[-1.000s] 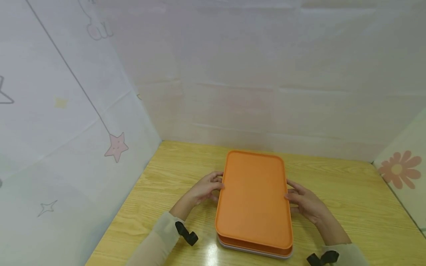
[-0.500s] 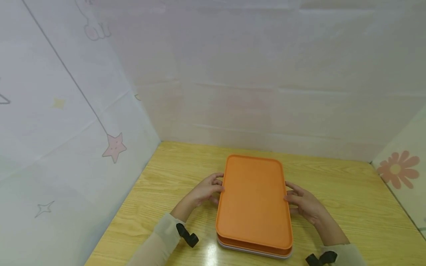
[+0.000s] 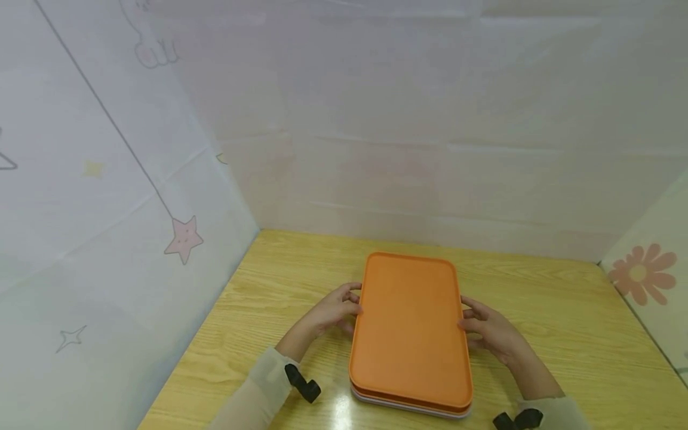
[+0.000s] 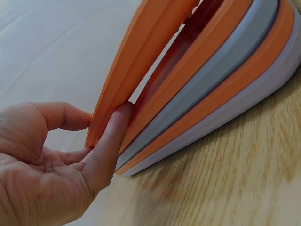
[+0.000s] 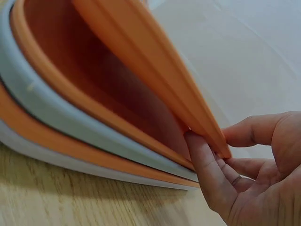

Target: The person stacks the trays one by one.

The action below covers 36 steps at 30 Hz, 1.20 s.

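Both hands pinch an orange tray (image 3: 411,328) by its two long sides. My left hand (image 3: 333,310) has its thumb at the rim, with a finger reaching underneath in the left wrist view. My right hand (image 3: 491,329) grips the opposite side the same way. Below lies a stack: another orange tray (image 5: 94,115), a grey tray (image 5: 56,108), a further orange tray (image 5: 28,123) and a pale lavender tray (image 4: 277,77) at the bottom. A wedge-shaped gap shows between the held tray and the stack in both wrist views.
The stack stands on a wood-grain table (image 3: 258,269). White printed cloth walls (image 3: 376,149) enclose the table at the back and both sides. A black wrist mount (image 3: 302,382) sits on each sleeve.
The held orange tray has come down closer to the stack; its far edge sits lower in the head view and the near gap is narrower. Both hands have sunk slightly with it.
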{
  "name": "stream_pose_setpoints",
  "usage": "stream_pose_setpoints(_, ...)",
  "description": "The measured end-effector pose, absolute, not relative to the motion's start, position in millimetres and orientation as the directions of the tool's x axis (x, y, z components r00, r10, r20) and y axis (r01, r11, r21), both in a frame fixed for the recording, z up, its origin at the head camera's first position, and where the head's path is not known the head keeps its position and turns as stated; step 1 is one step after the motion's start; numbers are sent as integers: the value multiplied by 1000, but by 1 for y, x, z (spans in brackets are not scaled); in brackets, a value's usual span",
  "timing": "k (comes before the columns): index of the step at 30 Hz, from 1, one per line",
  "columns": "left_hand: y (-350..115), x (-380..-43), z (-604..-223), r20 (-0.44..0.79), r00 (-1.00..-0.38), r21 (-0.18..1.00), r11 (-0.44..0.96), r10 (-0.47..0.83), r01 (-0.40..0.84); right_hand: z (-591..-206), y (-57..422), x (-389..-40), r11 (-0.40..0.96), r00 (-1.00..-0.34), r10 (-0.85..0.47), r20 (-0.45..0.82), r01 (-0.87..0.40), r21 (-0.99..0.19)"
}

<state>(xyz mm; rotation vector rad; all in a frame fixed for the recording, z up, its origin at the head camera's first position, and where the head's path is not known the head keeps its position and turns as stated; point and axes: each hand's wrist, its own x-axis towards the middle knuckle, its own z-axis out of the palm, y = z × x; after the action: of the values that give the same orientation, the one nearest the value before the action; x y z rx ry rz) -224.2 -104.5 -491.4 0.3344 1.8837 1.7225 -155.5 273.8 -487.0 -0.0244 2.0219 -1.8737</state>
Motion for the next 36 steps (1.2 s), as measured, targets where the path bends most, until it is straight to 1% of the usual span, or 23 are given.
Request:
stream_pose_setpoints(7, -102, -223, -493, -228, -823, 972, 177, 520, -157, -487, 269, -153, 184, -942, -213, -261, 224, -957)
stream_pose_setpoints(16, -103, -224, -496, -234, -825, 965, 224, 514, -134, -492, 267, -155, 302, -946, -183, -268, 206, -931)
stream_pose_setpoints(23, -103, -224, -498, -251, -824, 955, 267, 508, -126, -496, 269, -155, 327, -946, -189, -263, 192, -925)
stream_pose_setpoints(29, -103, -224, -498, -265, -821, 950, 283, 505, -132, -498, 272, -157, 337, -945, -163, -282, 215, -916)
stream_pose_setpoints(36, -110, -224, -495, -252, -811, 951, 292, 528, -105, -497, 279, -157, 350, -954, -168, -250, 180, -919)
